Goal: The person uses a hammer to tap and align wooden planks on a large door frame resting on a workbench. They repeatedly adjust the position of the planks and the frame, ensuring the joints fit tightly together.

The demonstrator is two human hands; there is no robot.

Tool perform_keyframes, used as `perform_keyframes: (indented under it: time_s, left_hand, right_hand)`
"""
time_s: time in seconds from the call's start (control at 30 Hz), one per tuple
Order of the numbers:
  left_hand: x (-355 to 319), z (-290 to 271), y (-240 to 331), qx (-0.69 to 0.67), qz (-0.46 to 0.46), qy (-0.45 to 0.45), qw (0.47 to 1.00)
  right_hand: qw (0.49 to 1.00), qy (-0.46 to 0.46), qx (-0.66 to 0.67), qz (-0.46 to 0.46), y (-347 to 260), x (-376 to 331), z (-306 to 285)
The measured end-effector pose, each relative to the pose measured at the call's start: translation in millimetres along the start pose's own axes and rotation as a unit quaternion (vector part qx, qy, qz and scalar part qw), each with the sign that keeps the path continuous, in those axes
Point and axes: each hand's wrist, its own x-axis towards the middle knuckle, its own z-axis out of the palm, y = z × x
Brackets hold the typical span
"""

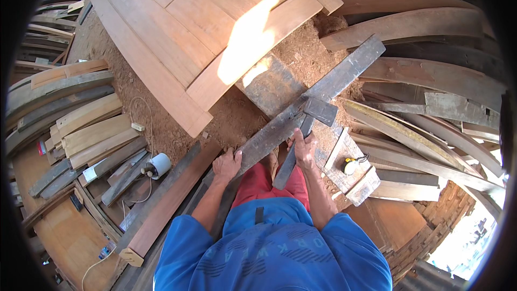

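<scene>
A long, weathered dark wooden plank [280,124] lies diagonally in front of me, its far end up to the right. My left hand [227,165] grips its near part, with the fingers closed at the edge. My right hand [304,148] is closed round the handle of a dark wooden mallet [321,111]. The mallet's blocky head rests against or just over the plank; I cannot tell if they touch. Its handle slants back toward my lap. Under the plank is a worn, grey-stained board [273,83].
A large panelled wooden door [177,27] lies ahead, with sunlight on its corner. Stacked boards [431,75] crowd the right, more timber [91,140] the left. A white round container [159,165] stands by a cord. A yellow tape measure [350,167] lies on a block.
</scene>
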Motion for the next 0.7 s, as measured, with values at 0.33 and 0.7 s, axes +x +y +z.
perform_keyframes:
  time_s: [0.33, 0.7]
  left_hand:
    - [11.7, -5.2, -4.1, -0.004, 0.001, -0.016, 1.0]
    - [9.6, -9.8, -7.1, -0.006, -0.003, -0.009, 1.0]
  right_hand:
    - [0.998, 0.01, 0.055, -0.013, 11.5, 9.2, 11.1]
    - [0.905, 0.123, -0.306, -0.269, -77.5, -29.0, -20.4]
